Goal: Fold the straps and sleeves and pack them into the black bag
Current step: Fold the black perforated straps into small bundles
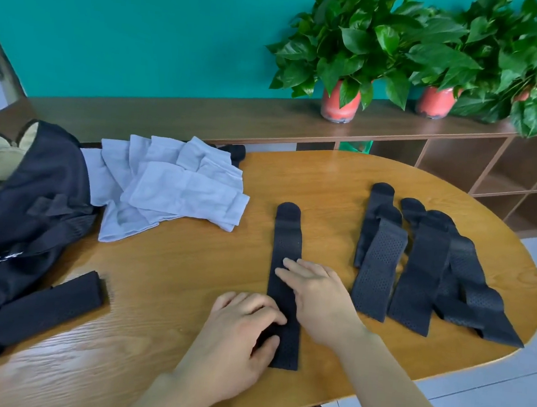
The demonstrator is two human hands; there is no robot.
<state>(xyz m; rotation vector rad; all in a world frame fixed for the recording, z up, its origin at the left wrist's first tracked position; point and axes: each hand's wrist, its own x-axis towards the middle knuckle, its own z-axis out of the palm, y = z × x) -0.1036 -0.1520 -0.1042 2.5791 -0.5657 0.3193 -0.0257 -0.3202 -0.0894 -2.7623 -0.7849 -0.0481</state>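
The strap (287, 237) is black and perforated, with a rounded far tip. It lies flat by the table's (173, 276) near edge. The left hand (236, 337) pinches its near end between thumb and curled fingers. The right hand (317, 298) presses its middle, fingers straight.

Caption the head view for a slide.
Left hand grips, right hand presses a black strap; grey sleeves and black bag lie at left.

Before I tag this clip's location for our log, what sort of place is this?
Probably an office or meeting room, not a workshop: an oval wooden table, a long low cubby shelf along a teal wall, and a row of potted plants standing on it.
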